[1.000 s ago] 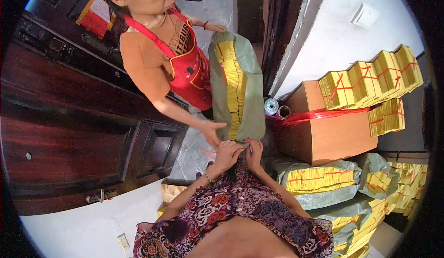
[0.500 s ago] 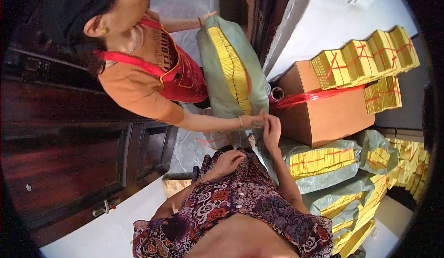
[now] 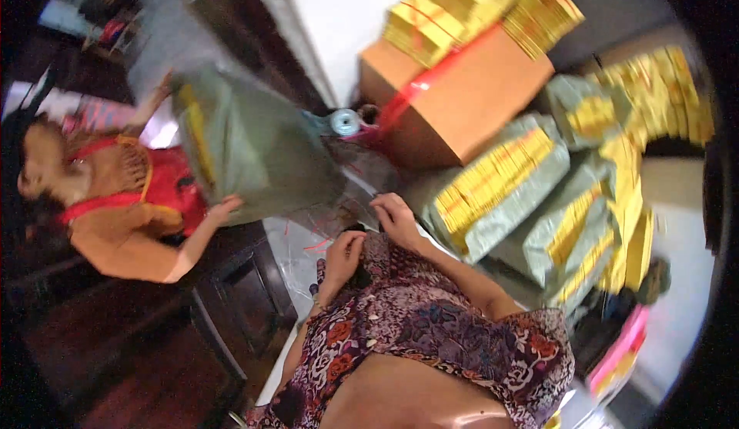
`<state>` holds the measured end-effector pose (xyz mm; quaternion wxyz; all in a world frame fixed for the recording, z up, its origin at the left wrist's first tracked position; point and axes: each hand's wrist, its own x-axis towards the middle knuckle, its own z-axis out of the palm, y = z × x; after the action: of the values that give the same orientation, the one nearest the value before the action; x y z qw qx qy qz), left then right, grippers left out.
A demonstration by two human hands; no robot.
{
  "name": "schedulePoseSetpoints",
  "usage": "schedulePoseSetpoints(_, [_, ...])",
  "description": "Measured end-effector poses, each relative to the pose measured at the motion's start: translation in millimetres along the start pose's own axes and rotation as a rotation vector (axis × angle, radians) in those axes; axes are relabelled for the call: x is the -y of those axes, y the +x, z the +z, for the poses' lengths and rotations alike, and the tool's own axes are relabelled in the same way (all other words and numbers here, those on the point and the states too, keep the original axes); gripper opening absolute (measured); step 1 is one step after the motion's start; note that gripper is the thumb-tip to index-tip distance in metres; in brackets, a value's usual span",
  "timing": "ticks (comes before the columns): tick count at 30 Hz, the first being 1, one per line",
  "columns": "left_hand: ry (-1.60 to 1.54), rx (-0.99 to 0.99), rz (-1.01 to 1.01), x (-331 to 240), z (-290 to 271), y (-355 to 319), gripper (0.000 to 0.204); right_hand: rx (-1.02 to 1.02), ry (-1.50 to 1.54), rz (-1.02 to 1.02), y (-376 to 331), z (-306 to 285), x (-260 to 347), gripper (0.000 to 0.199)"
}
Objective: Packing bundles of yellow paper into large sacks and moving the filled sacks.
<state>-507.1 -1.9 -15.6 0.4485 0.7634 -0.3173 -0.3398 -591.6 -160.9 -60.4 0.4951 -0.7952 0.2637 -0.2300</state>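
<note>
- From my remote view, the pale floor (image 3: 339, 13) carried nearly everything in the room.
- A brown cardboard box (image 3: 469, 98) stood on it, with stacks of yellow paper (image 3: 462, 13) piled on its top and a red strap across it.
- Green sacks of yellow paper bundles (image 3: 493, 190) lay on the floor just beside the box, leaning against one another.
- Loose yellow bundles (image 3: 647, 106) were heaped further right, touching the sacks.
- A small pale blue roll (image 3: 345, 122) sat at the box's left edge.
- A clear plastic sheet (image 3: 296, 248) lay spread nearby.
- The picture was blurred, so I could not make out finer detail.
</note>
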Motion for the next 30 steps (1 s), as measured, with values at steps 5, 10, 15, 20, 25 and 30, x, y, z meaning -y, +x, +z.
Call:
schedulePoseSetpoints(5, [-0.160, 0.185, -0.108, 25.5, 37.8, 17.1, 0.018, -0.075, -0.077, 0.036, -43.9, -42.9, -12.4, 0.012])
schedulePoseSetpoints(10, [-0.479, 0.485, -0.254, 54.0, 78.1, 28.4, 0.022, -0.211, -0.559, 0.191, -107.8, -81.5, -23.4, 0.037])
schedulePoseSetpoints(15, [-0.403, 0.662, -0.388, 66.0, 97.9, 41.5, 0.028, -0.157, -0.928, 0.339, -149.3, -93.3, -53.9, 0.042])
schedulePoseSetpoints(20, [-0.318, 0.670, -0.449, 47.0, 141.7, 78.2, 0.053, -0.249, -0.784, 0.153, -161.7, -93.6, -60.0, 0.008])
schedulePoseSetpoints(25, [0.037, 0.364, -0.200, 15.4, 194.4, 126.3, 0.080, -0.235, -0.781, 0.153, -192.9, -89.4, -53.4, 0.009])
schedulePoseSetpoints(30, [0.339, 0.431, 0.080, 13.6, 237.4, 120.1, 0.060, -0.145, -0.728, 0.018, -204.8, -98.4, -56.9, 0.012])
